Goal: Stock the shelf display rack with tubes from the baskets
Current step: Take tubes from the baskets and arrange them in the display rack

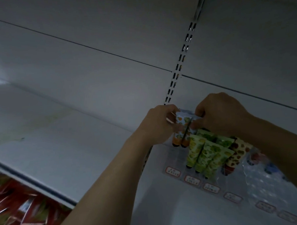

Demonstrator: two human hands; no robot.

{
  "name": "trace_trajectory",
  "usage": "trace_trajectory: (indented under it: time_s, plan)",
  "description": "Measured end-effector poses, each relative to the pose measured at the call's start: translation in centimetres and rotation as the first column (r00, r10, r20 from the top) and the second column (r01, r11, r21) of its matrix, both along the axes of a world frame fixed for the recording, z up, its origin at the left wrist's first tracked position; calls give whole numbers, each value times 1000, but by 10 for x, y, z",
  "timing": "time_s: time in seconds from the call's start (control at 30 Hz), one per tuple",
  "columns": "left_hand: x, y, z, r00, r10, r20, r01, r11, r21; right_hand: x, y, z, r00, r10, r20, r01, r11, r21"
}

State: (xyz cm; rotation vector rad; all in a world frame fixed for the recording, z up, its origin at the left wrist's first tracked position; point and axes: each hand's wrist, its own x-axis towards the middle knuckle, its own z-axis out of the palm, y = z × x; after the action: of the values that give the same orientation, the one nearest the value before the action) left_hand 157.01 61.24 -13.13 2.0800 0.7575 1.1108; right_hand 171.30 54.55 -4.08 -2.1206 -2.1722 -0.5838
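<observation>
Two bare forearms reach up from the bottom edge to a clear display rack [174,158] on a white shelf [61,150]. The left hand [159,123] and right hand [219,114] both pinch the tops of two orange-print tubes [179,120], which stand caps down at the rack's back left corner. Green tubes [202,154] lean just beside them, then spotted tubes [239,152]. A clear plastic bag [266,178] lies at the right, and red packets [21,211] sit below the shelf.
</observation>
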Motion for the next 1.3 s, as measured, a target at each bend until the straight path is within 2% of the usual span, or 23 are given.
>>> trace_trajectory:
  time_s: [0.3,0.53,0.67,0.87,1.03,1.17,1.3]
  plan:
    - [-17,8,-12,999,-8,54,10,999,-49,-15,0,3,999,32,26,-32,999,-21]
    - [-18,9,8,996,-24,85,25,1000,-8,-10,-2,45,993,28,-115,-26,1000,13]
    - [-7,5,0,999,-40,30,41,999,-13,-14,2,43,998,38,-59,-38,999,-5]
    - [5,-1,-5,994,29,-107,-14,991,135,-7,-9,39,990,31,-136,-26,999,44]
    - [16,-1,-5,980,97,-171,-65,981,183,6,-12,34,982,48,-183,-39,998,52]
    - [25,-4,-10,981,159,-113,-131,966,224,9,-11,33,977,44,-208,-38,999,36]
    - [24,-6,-16,976,201,-83,-183,965,186,15,-4,29,989,54,-141,-52,998,19]
